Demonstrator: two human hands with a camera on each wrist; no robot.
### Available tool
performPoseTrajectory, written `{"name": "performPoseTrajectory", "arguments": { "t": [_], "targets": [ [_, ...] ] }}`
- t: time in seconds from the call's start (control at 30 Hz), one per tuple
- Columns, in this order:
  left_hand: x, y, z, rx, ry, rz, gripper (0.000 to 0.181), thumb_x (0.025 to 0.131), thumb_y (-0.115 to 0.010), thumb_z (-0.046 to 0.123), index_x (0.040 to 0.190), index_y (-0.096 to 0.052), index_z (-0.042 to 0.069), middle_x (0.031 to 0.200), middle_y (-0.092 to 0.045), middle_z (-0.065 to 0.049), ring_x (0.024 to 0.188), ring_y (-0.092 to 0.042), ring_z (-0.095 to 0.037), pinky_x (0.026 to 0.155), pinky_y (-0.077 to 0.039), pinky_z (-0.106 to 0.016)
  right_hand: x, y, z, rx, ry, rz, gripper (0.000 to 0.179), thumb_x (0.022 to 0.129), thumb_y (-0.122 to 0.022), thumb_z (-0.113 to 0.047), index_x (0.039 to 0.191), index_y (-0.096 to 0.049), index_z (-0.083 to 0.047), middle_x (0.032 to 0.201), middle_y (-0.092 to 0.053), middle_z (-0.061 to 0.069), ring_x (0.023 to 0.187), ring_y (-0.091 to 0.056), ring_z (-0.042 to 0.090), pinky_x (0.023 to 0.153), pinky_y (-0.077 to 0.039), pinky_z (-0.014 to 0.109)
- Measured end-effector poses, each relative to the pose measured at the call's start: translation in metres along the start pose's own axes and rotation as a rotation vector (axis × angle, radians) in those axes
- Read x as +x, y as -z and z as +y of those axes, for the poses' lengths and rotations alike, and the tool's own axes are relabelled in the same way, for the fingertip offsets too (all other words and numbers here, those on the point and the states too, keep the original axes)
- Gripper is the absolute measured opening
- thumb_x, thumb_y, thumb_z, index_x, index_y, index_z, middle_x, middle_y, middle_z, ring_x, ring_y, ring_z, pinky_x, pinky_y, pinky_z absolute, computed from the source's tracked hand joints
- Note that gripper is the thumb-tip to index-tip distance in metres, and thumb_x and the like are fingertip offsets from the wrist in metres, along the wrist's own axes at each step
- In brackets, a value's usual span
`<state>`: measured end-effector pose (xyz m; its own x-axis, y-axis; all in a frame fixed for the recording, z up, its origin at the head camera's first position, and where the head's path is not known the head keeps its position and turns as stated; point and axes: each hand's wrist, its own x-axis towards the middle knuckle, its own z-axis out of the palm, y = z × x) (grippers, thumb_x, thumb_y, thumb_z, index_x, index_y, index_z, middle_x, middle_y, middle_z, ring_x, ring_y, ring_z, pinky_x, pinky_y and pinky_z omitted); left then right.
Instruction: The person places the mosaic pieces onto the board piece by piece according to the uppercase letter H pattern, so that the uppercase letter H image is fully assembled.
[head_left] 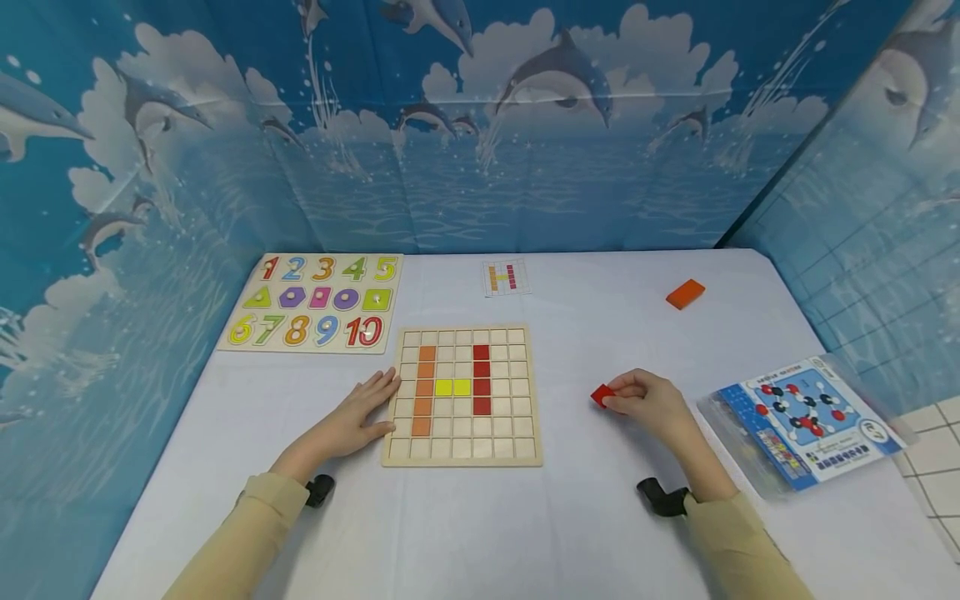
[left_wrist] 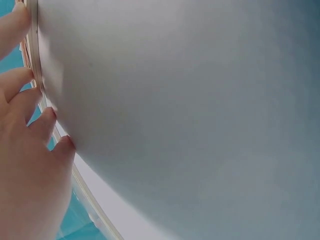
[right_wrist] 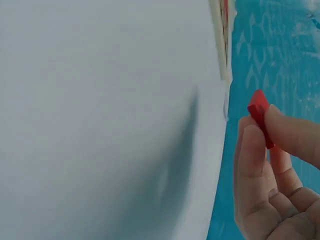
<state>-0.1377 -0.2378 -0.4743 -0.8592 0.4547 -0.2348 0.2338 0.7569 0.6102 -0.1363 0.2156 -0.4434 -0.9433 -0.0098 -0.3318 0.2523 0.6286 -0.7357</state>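
A wooden grid board lies on the table in front of me. On it stand a column of orange tiles, a column of red tiles and two yellow tiles side by side between them. My left hand rests with fingers spread against the board's left edge; the left wrist view shows its fingertips along that edge. To the right of the board, my right hand pinches a small red tile between thumb and fingers, above the tabletop.
Behind the board lies a small pattern card with coloured columns. A number and shape puzzle sits at the back left. At the back right is an orange block. A boxed molecule set lies beyond my right hand, near the table's right edge.
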Motion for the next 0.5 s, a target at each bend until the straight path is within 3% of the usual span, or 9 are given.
{"name": "performPoseTrajectory", "arguments": {
  "t": [0.2,0.5],
  "targets": [
    [0.000,-0.003,-0.003,-0.006,-0.021,0.010,0.073,0.095,-0.065,0.020,0.155,-0.027,0.004,0.165,-0.015,-0.015,0.152,-0.010,-0.038,0.124,-0.007,-0.057,0.006,-0.025,-0.023,0.091,0.013,-0.077,0.027,0.087,-0.074,-0.020,0.108,-0.066,-0.004,0.092,-0.071,0.005,0.081,-0.062,0.014,0.073,-0.053,0.026],
    [0.001,-0.001,-0.003,0.001,-0.019,0.009,0.073,0.095,-0.065,0.021,0.155,-0.026,0.004,0.165,-0.015,-0.015,0.153,-0.009,-0.038,0.125,-0.006,-0.056,0.010,-0.069,-0.063,0.150,0.122,-0.209,0.018,0.085,-0.075,-0.012,0.100,-0.068,-0.005,0.087,-0.069,0.004,0.077,-0.063,0.013,0.069,-0.051,0.025]
  ]
}}
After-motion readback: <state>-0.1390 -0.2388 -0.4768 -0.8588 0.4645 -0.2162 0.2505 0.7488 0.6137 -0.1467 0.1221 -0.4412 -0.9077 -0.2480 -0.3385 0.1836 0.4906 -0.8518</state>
